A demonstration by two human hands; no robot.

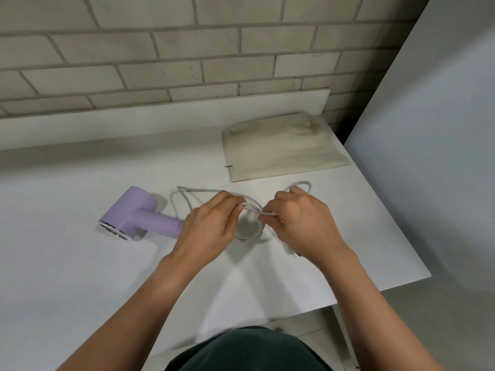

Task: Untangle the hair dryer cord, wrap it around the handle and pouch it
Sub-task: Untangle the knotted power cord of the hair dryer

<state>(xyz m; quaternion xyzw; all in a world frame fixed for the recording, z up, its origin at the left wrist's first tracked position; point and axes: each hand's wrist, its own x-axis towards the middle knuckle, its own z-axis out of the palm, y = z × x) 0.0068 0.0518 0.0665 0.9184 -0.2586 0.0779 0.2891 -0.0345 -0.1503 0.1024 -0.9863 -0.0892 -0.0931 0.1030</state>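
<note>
Against brick wall (187, 49), white table (80, 263) bears a pouch (284, 148).

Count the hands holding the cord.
2. The left hand pinches the cord beside the hair dryer; the right hand pinches it close by, nearer the pouch.

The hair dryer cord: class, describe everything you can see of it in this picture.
The cord is thin, whitish and looks rubbery. It lies tangled in loose loops on the white table, right of the purple hair dryer. One loop shows beyond the left hand, another beyond the right hand. Both hands pinch crossed strands between them. Its join to the handle is hidden behind the left hand.
</note>
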